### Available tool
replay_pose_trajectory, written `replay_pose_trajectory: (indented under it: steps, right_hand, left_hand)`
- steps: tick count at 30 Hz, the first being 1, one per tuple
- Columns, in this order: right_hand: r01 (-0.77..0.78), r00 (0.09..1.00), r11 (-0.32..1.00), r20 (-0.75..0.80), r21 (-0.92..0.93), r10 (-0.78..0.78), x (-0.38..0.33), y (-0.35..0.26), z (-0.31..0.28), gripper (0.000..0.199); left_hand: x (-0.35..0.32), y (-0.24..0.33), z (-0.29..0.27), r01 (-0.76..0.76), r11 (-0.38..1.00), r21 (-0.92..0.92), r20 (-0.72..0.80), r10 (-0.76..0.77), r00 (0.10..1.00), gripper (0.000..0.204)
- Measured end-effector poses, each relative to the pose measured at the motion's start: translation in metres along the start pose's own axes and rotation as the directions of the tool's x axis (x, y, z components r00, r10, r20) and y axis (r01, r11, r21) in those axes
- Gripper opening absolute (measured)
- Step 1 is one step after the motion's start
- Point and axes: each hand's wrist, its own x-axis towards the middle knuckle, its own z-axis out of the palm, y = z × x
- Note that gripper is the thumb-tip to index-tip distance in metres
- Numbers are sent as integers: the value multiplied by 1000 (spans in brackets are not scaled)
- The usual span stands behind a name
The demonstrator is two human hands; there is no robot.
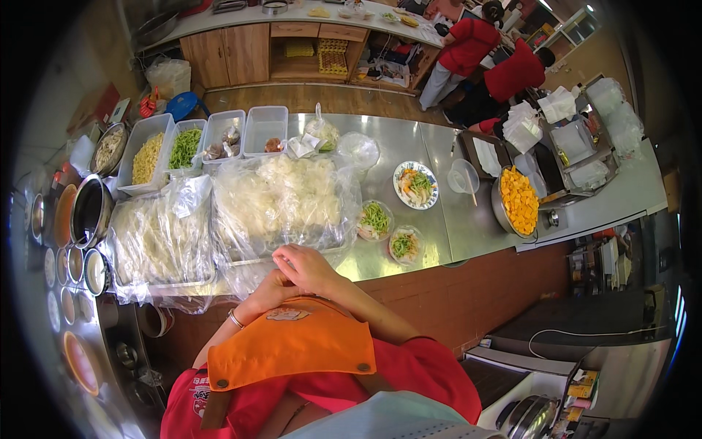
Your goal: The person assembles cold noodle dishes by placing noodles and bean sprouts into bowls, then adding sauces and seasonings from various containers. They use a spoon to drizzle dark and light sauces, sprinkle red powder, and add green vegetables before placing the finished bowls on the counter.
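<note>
My left hand [268,290] and my right hand [304,266] are together in front of my orange apron [292,340], at the near edge of the counter. The right lies across the left, its fingers bent and close together; whether anything is inside cannot be made out. Fingers of the left are mostly hidden beneath it. Just beyond them is a large tray of pale noodles [281,194] under clear plastic. A second plastic-covered noodle tray [161,241] stands to its left. Right of the trays are two bowls with shredded greens [375,219] [404,245] and a patterned plate of food [415,185].
Plastic tubs of yellow pieces [148,159] and chopped greens [186,148] line the counter's back left. A bowl of orange cubes [518,201] stands right, near a clear plastic cup [463,176]. Pots and bowls crowd the left. Two people in red [472,47] work at the back right.
</note>
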Motion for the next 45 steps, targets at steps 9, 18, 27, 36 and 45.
replay_pose_trajectory:
  steps: [9, 18, 27, 36, 45]
  right_hand:
    - [-58, 998, 997, 35, 43, 56, 0, -6, -4, 21]
    - [-52, 998, 998, 46, 38, 51, -1, -3, -2, 21]
    - [-32, 999, 999, 42, 18, 31, -2, -1, 0, 23]
    - [-58, 998, 998, 31, 39, 57, -1, -5, -3, 23]
    - [-92, 980, 993, -185, -76, 76, 4, 13, -37, 29]
  left_hand:
    - [1, -5, -1, -61, 995, 73, -20, 63, 998, 15]
    - [0, -8, -1, -28, 999, 19, -10, 28, 1000, 16]
    - [-3, 2, 3, 9, 1000, 22, -21, -8, 1000, 17]
    - [-1, 2, 1, -15, 998, 64, -15, 16, 1000, 19]
    - [-8, 2, -16, -23, 933, 360, -171, 90, 981, 25]
